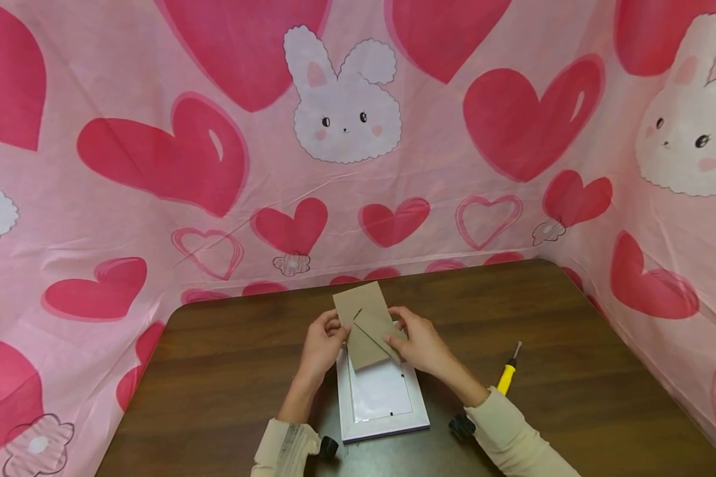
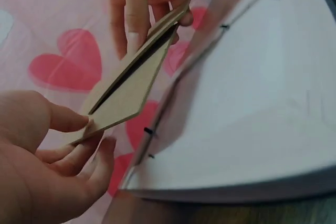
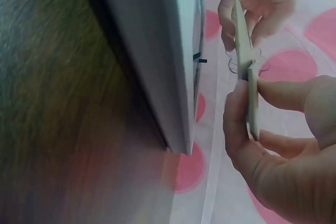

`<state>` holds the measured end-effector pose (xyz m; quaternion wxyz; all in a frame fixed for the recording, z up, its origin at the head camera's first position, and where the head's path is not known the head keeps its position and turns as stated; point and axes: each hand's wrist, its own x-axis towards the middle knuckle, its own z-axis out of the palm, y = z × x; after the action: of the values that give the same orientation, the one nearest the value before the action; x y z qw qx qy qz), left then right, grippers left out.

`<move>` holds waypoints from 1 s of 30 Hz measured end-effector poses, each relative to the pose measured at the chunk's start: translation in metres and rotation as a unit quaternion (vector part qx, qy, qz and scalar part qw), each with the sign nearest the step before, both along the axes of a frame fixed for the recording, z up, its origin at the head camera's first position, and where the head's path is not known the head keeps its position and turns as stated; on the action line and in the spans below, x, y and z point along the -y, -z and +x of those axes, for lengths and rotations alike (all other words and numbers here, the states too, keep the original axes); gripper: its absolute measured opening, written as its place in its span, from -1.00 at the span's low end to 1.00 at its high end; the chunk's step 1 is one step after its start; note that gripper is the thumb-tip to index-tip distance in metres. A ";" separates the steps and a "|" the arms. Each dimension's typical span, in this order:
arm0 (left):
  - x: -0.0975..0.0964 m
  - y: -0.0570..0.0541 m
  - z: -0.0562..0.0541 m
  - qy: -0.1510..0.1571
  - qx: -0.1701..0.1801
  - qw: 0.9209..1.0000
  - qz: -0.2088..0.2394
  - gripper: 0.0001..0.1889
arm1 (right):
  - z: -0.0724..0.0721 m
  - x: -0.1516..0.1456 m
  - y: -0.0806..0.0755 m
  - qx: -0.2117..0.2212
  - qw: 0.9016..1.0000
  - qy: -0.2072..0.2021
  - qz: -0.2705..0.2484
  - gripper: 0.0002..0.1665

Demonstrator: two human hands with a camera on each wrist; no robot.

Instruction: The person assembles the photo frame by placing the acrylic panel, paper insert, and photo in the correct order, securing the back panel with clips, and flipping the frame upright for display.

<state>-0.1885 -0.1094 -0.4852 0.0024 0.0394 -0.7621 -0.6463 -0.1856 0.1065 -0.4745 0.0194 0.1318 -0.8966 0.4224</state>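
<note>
Both hands hold a brown backing board (image 1: 358, 301) with a stand flap (image 1: 377, 330) on it, tilted above a picture frame. My left hand (image 1: 322, 341) pinches the board's left edge between thumb and fingers. On the other side my right hand (image 1: 420, 341) grips the board and the flap, its thumb on the near face; the right wrist view shows these fingers (image 3: 239, 119) around the edge. The white picture frame (image 1: 388, 425) lies back side up under the board, with small dark tabs along its inner edge and a pale sheet (image 1: 382, 394) inside.
A screwdriver with a yellow handle (image 1: 506, 379) lies on the dark wooden table (image 1: 233, 371), right of the frame and beside the right forearm. Pink cloth (image 1: 429, 152) with hearts and rabbits hangs behind and around the table. Black wrist cameras (image 1: 329, 448) sit at both cuffs.
</note>
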 end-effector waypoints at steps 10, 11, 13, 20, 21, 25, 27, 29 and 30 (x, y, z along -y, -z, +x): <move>0.010 0.013 -0.002 -0.003 -0.022 0.990 -0.138 -0.64 | 0.004 0.005 0.006 0.003 0.999 -0.006 0.047 -0.39; 0.011 0.013 -0.002 0.001 -0.024 0.989 -0.145 -0.64 | 0.004 0.005 0.006 0.003 0.999 -0.007 0.051 -0.39; 0.013 0.014 -0.001 0.008 -0.029 0.987 -0.158 -0.64 | 0.005 0.005 0.007 0.003 0.998 -0.007 0.059 -0.40; 0.017 0.014 0.001 0.034 -0.033 0.982 -0.182 -0.63 | 0.006 0.003 0.007 0.014 0.997 -0.014 0.072 -0.41; 0.017 0.014 0.001 0.035 -0.033 0.982 -0.183 -0.63 | 0.006 0.003 0.006 0.016 0.997 -0.018 0.075 -0.44; 0.017 0.015 0.003 0.044 -0.047 0.978 -0.201 -0.64 | 0.006 0.000 0.005 0.021 0.995 -0.035 0.087 -0.54; 0.018 0.017 0.004 0.046 -0.048 0.975 -0.210 -0.64 | 0.007 -0.001 0.005 0.028 0.995 -0.043 0.091 -0.59; 0.019 0.018 0.005 0.048 -0.045 0.974 -0.216 -0.63 | 0.008 -0.001 0.005 0.038 0.994 -0.048 0.091 -0.60; 0.020 0.019 0.005 0.049 -0.038 0.974 -0.220 -0.61 | 0.008 -0.002 0.005 0.044 0.994 -0.051 0.091 -0.60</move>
<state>-0.1830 -0.1292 -0.5038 0.0086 -0.0244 -0.8858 -0.4634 -0.1776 0.1081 -0.4795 -0.0537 0.1599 -0.9234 0.3447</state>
